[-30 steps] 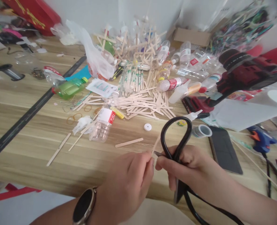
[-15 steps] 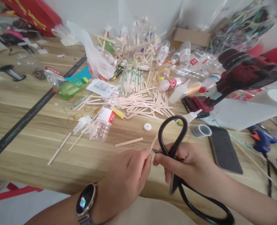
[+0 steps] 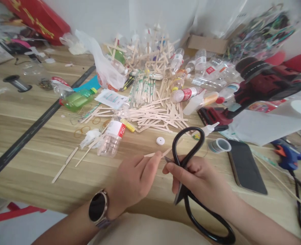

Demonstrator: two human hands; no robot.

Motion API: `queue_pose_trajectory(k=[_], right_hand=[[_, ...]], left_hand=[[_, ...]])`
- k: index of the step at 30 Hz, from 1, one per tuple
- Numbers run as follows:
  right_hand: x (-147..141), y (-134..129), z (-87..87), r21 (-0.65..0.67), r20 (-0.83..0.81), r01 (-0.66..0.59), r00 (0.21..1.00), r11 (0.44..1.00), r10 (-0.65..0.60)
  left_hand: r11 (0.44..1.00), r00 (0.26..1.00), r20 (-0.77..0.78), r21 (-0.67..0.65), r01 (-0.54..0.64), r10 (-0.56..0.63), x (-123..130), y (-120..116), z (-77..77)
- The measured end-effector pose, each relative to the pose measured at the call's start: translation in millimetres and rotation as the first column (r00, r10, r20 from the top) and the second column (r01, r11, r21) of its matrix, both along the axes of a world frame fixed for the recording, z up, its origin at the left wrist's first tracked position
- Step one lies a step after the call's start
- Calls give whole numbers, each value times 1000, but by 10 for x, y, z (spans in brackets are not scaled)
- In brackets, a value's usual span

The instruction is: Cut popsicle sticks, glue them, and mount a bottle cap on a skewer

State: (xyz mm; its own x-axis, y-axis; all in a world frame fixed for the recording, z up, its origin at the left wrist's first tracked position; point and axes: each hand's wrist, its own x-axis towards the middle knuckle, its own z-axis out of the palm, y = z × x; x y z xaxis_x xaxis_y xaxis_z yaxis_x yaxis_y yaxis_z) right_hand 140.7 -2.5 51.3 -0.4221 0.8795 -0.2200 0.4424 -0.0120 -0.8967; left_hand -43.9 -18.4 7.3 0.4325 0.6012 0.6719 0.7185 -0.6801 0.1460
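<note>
My left hand (image 3: 137,177), with a watch (image 3: 98,206) on its wrist, is closed on a thin wooden stick (image 3: 167,152) whose end pokes out past the fingertips. In my right hand (image 3: 195,173) are black-handled scissors (image 3: 181,194), held around the middle with the blades spread. One blade tip points left and meets or nearly meets the stick; the other points down. Beyond the hands lie a small white disc (image 3: 160,140) and a pile of wooden sticks (image 3: 152,117).
A clear bottle (image 3: 111,139) lies behind my left hand. Toward the right are a phone (image 3: 247,166), a wire spool (image 3: 219,145), a red and black power tool (image 3: 262,83) and a blue glue gun (image 3: 288,153). A black strip (image 3: 25,136) crosses the table at left.
My left hand has shifted slightly left, and the stick in it leans further over to the right. The scissors have turned a little, their lower handle swinging left. The watch face has gone dark.
</note>
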Motion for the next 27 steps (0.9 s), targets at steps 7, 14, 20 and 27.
queue_pose_trajectory(k=[7,14,20,27], right_hand=[[57,-69,-218,844,232,-140,965,517,-118],[-31,-123,-198,825,181,-37,963,563,-202],[-54,-98,-118,846,167,-34,965,533,-202],[57,-114,-174,845,290,-187,948,500,-134]], left_hand=[[800,883,351,-599,-44,311,6,83,122],[530,810,455,-819,219,370,60,-6,299],[612,858,410,-776,150,310,94,-94,295],[674,902,346,-734,89,258,82,-131,306]])
